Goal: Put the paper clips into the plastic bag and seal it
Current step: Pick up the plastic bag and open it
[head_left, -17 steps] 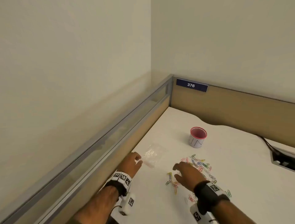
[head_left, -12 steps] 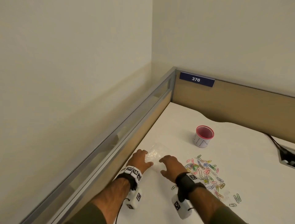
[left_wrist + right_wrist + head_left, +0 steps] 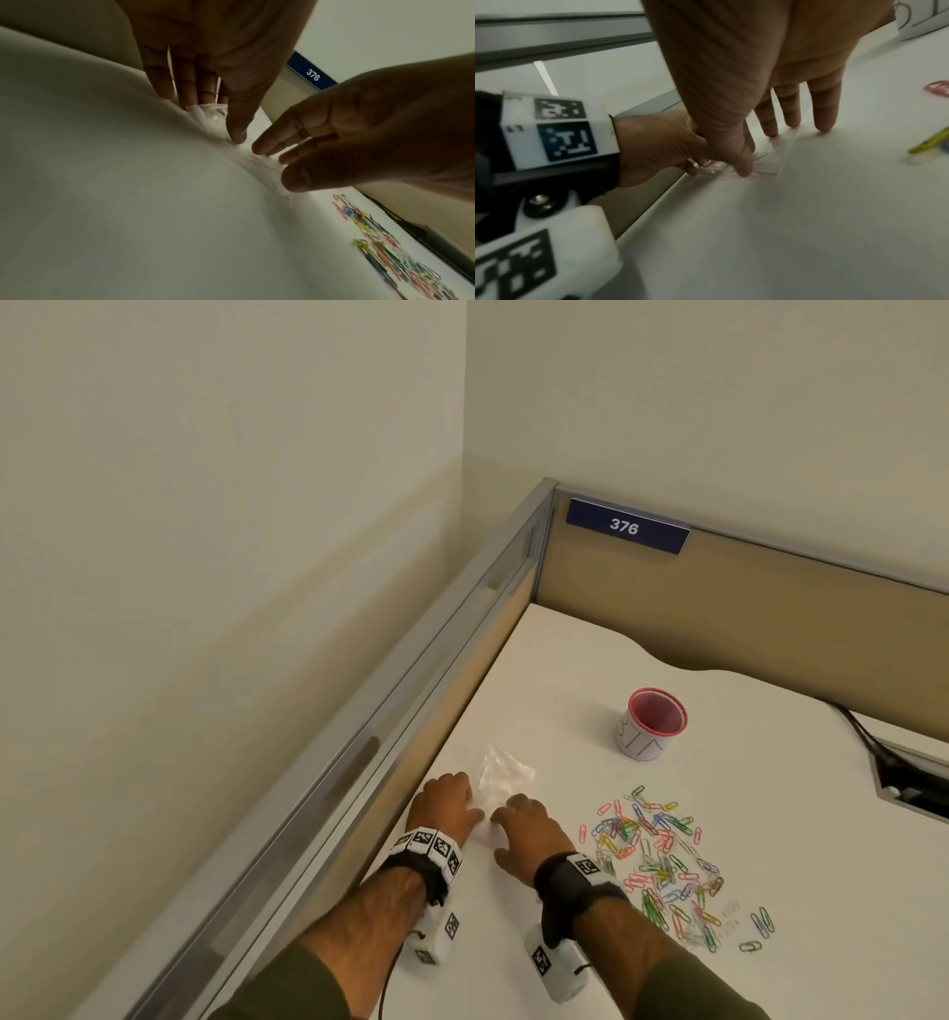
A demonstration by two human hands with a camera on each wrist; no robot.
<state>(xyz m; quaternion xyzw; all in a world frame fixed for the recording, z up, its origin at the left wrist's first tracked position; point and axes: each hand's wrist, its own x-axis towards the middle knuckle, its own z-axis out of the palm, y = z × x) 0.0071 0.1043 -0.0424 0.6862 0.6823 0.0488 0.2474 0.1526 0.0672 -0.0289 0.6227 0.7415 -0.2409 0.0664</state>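
Observation:
A small clear plastic bag (image 3: 506, 770) lies crumpled on the white desk (image 3: 513, 942), near its left edge. My left hand (image 3: 447, 806) rests on the bag's near left part, fingertips and thumb pressing it down (image 3: 213, 117). My right hand (image 3: 524, 829) is beside it, fingers spread and nearly straight, with the thumb and fingertips touching the bag's near edge (image 3: 767, 146). Neither hand has lifted the bag (image 3: 765, 162). Several coloured paper clips (image 3: 662, 860) lie scattered on the desk to the right of my right hand, also in the left wrist view (image 3: 385, 253).
A pink-rimmed white cup (image 3: 652, 724) stands upright behind the clips. A grey-framed partition (image 3: 411, 701) runs along the desk's left edge, with a wooden panel behind. A cable port (image 3: 904, 783) with black cables sits at the far right.
My right hand has left the paper clips and moved left to the bag, beside my left hand. My left hand has stayed on the bag.

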